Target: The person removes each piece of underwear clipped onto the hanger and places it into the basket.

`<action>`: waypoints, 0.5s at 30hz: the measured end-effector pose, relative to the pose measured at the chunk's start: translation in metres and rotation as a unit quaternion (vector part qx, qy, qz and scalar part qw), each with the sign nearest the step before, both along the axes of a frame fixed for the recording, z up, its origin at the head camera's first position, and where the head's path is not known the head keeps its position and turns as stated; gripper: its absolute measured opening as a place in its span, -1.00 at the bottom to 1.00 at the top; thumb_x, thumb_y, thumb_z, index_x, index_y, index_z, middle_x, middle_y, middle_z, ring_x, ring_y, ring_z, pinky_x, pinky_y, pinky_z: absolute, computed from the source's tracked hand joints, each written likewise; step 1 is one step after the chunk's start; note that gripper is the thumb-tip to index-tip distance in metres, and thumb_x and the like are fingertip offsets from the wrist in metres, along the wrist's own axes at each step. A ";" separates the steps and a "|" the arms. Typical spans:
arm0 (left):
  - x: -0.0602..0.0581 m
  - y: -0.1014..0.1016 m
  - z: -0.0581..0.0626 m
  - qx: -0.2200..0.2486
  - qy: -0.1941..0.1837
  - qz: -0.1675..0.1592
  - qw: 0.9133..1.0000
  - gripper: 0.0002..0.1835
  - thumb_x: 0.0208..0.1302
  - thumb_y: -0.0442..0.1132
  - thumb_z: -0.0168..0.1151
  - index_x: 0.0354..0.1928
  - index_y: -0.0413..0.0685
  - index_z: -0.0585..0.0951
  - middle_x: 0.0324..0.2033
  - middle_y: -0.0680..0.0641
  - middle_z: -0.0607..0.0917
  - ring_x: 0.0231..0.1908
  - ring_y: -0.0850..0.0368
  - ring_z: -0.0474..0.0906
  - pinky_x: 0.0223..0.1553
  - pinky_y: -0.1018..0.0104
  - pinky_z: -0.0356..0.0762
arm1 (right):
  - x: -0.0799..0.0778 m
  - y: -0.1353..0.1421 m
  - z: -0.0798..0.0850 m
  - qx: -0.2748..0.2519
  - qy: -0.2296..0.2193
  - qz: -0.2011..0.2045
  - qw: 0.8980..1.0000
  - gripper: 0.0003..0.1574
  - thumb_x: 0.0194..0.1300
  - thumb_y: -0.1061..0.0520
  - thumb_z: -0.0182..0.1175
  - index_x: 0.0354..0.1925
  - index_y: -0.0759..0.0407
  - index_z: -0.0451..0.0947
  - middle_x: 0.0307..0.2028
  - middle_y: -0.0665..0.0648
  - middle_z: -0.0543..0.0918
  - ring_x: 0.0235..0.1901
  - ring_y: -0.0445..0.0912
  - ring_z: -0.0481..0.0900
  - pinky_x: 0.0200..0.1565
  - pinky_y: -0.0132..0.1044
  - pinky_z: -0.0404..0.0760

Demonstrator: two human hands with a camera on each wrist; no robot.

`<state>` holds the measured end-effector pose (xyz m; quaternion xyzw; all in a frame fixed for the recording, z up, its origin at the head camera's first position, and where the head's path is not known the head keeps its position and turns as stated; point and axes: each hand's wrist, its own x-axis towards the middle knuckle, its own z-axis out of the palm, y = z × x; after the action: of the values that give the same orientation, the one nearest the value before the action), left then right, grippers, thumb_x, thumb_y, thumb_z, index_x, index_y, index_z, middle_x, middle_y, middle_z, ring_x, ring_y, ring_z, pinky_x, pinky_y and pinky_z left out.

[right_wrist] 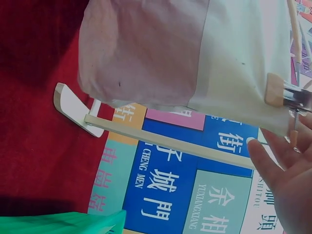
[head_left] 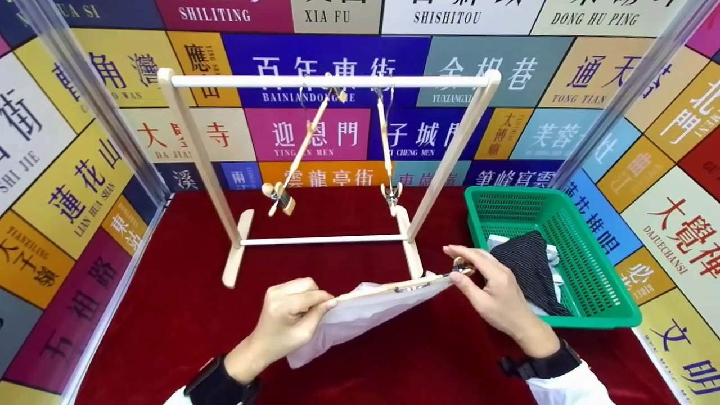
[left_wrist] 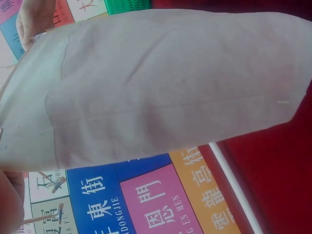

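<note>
My left hand grips one end of a wooden clip hanger, fingers curled round it. From the hanger hangs a pale, thin garment with a lighter band along its top, spread wide in the left wrist view. At the other end, a metal clip with a wooden pad bites the garment's upper corner. My right hand is at that clip, its thumb and forefinger extended and apart on either side of it. The right thumb lies just off the clip in the right wrist view.
A wooden rack stands behind the hands, with two clip hangers, one a left hanger and one a right hanger. On the right, a green basket holds a dark striped cloth over pale ones. Red cloth covers the table.
</note>
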<state>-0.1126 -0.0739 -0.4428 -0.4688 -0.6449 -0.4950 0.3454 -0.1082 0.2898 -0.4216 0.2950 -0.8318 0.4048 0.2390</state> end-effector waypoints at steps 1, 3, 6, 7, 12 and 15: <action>0.000 0.001 0.000 -0.001 -0.002 -0.003 1.000 -0.92 0.33 -0.42 0.41 -0.36 -0.18 0.76 -0.59 0.04 0.58 -0.63 0.26 0.35 -0.58 0.54 0.28 | 0.000 0.000 0.000 -0.001 -0.002 0.000 1.000 -0.41 0.19 0.53 0.36 0.19 0.31 0.63 0.05 0.18 0.73 -0.04 -0.18 0.62 0.06 -0.50 0.50; -0.001 0.001 0.000 -0.003 -0.005 -0.007 1.000 -0.92 0.31 -0.44 0.42 -0.35 -0.18 0.77 -0.59 0.04 0.57 -0.63 0.26 0.36 -0.58 0.54 0.29 | 0.000 0.000 -0.001 -0.002 -0.008 -0.001 1.000 -0.47 0.21 0.53 0.35 0.14 0.28 0.66 0.00 0.16 0.75 -0.06 -0.20 0.62 0.01 -0.52 0.51; -0.002 0.001 0.000 -0.005 -0.012 -0.012 1.000 -0.92 0.27 -0.47 0.44 -0.35 -0.18 0.77 -0.59 0.03 0.57 -0.63 0.26 0.36 -0.58 0.54 0.29 | 0.001 0.001 -0.002 -0.005 -0.009 -0.001 1.000 -0.53 0.21 0.52 0.36 0.07 0.25 0.67 -0.07 0.13 0.77 -0.11 -0.19 0.65 -0.06 -0.52 0.53; -0.002 0.001 0.000 -0.004 -0.014 -0.013 1.000 -0.92 0.25 -0.48 0.44 -0.35 -0.18 0.77 -0.59 0.03 0.58 -0.63 0.26 0.36 -0.58 0.54 0.30 | 0.001 0.001 -0.002 -0.005 -0.007 -0.001 1.000 -0.53 0.20 0.52 0.37 0.05 0.24 0.66 -0.09 0.12 0.77 -0.13 -0.18 0.66 -0.08 -0.52 0.54; -0.005 0.001 0.002 -0.009 -0.029 -0.018 0.999 -0.87 0.16 -0.54 0.46 -0.36 -0.18 0.77 -0.59 0.03 0.58 -0.63 0.26 0.37 -0.58 0.55 0.31 | 0.001 0.003 -0.003 -0.012 -0.002 -0.001 1.000 -0.52 0.13 0.55 0.40 0.01 0.25 0.66 -0.18 0.12 0.78 -0.20 -0.13 0.68 -0.15 -0.55 0.54; -0.007 0.002 0.002 -0.008 -0.047 -0.020 0.999 -0.81 0.08 -0.59 0.48 -0.38 -0.17 0.78 -0.60 0.03 0.58 -0.63 0.26 0.38 -0.58 0.54 0.32 | 0.001 0.005 -0.003 -0.013 0.001 0.001 1.000 -0.51 0.10 0.56 0.41 -0.01 0.26 0.66 -0.20 0.12 0.77 -0.22 -0.13 0.68 -0.17 -0.56 0.54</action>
<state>-0.1193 -0.0724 -0.4412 -0.4604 -0.6547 -0.5184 0.3012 -0.1067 0.2943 -0.4245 0.2935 -0.8259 0.4153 0.2434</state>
